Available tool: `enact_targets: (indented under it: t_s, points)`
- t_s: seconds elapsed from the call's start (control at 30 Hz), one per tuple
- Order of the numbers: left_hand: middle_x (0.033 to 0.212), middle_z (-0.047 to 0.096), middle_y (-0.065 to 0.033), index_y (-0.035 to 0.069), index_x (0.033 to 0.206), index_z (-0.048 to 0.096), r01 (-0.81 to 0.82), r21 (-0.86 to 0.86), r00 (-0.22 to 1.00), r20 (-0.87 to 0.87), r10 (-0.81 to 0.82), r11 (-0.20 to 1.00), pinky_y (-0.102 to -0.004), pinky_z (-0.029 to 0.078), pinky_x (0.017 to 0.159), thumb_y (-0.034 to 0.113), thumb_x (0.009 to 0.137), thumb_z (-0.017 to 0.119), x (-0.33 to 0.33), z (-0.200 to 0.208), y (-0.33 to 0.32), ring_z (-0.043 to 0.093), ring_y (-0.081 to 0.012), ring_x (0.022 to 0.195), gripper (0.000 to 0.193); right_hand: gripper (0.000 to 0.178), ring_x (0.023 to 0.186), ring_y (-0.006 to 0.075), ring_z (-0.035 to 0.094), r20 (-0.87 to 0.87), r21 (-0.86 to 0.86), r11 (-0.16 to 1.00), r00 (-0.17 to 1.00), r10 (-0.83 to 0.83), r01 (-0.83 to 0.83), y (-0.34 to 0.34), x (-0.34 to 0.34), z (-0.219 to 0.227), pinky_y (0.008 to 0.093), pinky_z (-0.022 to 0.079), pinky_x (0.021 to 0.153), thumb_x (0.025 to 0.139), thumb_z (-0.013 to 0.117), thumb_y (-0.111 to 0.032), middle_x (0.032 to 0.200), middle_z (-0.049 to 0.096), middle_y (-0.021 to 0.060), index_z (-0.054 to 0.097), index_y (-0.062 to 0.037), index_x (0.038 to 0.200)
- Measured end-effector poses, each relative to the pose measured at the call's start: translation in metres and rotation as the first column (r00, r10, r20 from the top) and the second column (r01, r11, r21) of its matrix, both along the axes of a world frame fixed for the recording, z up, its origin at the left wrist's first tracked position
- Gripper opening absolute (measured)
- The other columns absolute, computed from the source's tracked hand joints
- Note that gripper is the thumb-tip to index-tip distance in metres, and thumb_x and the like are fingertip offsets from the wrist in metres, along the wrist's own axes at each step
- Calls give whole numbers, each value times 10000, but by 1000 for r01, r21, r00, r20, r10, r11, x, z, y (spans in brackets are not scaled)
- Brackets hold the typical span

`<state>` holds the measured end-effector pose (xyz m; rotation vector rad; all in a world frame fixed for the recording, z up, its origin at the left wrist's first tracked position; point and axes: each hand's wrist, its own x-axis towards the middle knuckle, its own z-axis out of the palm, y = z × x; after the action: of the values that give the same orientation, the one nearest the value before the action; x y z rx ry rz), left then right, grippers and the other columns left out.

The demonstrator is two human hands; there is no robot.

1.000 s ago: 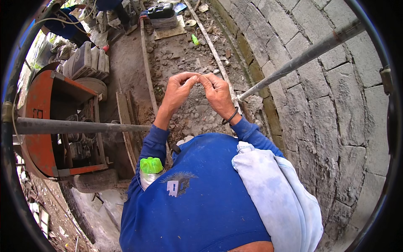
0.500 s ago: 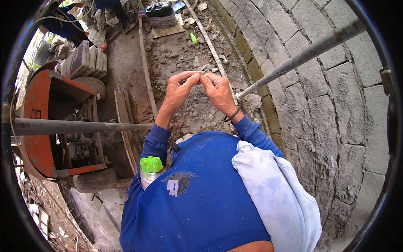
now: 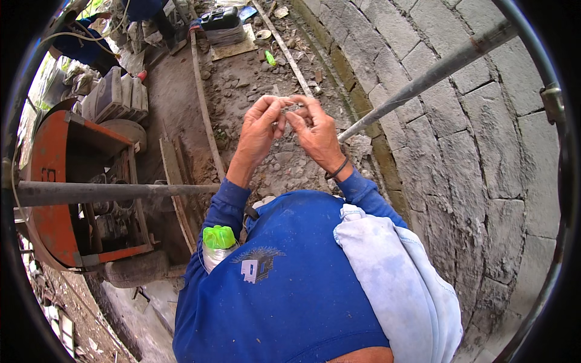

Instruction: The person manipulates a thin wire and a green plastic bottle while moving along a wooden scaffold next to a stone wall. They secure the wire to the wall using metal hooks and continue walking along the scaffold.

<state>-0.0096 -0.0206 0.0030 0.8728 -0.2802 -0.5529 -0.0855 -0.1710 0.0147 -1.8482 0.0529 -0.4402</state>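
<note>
Above the rubble strip, my left hand (image 3: 256, 134) and my right hand (image 3: 319, 134) are raised close together, fingertips almost meeting. The left thumb and forefinger are pinched together. On the right, the fingers curl inward, with the thumb a little below the forefinger. A thin, pale sliver or strand seems to run between the fingertips, too small to name. A dark band (image 3: 337, 169) circles my right wrist. Against my left arm rests a clear plastic bottle (image 3: 216, 257) with a bright green wrap on top. A pale cloth (image 3: 393, 266) lies over my right side.
Metal pipes (image 3: 423, 78) (image 3: 121, 192) flank me on both sides. A block wall (image 3: 478, 151) rises at right. An orange machine (image 3: 51, 175) with a wheel stands left, near stacked bags (image 3: 115, 97). Planks (image 3: 206, 109) lie on the ground. Another person (image 3: 91, 45) is at far left.
My hands have come slightly apart; the right thumb has dropped away from its forefinger. The view has shifted a little, and the people at the far left have moved.
</note>
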Motion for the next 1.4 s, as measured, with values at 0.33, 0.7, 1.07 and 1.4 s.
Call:
enact_targets:
  t_s: [0.33,0.7,1.07,1.4]
  points:
    - [852,700,-35,71,1074,628,-10,153,978,206,-22,988,-225,500,598,241,1073,608,10,11,5,604,-71,678,171,398,972,307,709,372,-507,859,917,145,70,-25,-1,36,376,587,818,922,748,-86,1081,709,147,654,-42,1306]
    - [850,715,-32,30,1091,682,14,220,966,248,-70,975,-205,521,607,236,1060,634,13,15,11,624,-58,690,215,205,910,313,703,264,-512,856,962,76,73,-30,7,34,383,572,785,916,724,-55,1005,712,137,725,-48,1121]
    - [858,738,-64,32,1136,673,12,202,983,178,-49,979,-210,525,544,218,1066,615,11,19,11,635,-58,633,207,172,906,281,713,371,-408,913,910,185,-19,-32,6,41,371,585,780,921,723,-55,1017,730,124,741,-54,1093]
    - [822,744,-84,49,1146,670,13,294,964,250,-89,956,-183,413,393,205,1059,620,10,34,11,522,-31,445,186,210,880,309,700,149,-704,686,906,396,-185,-54,9,48,394,582,751,877,705,-6,979,667,108,679,-58,1079]
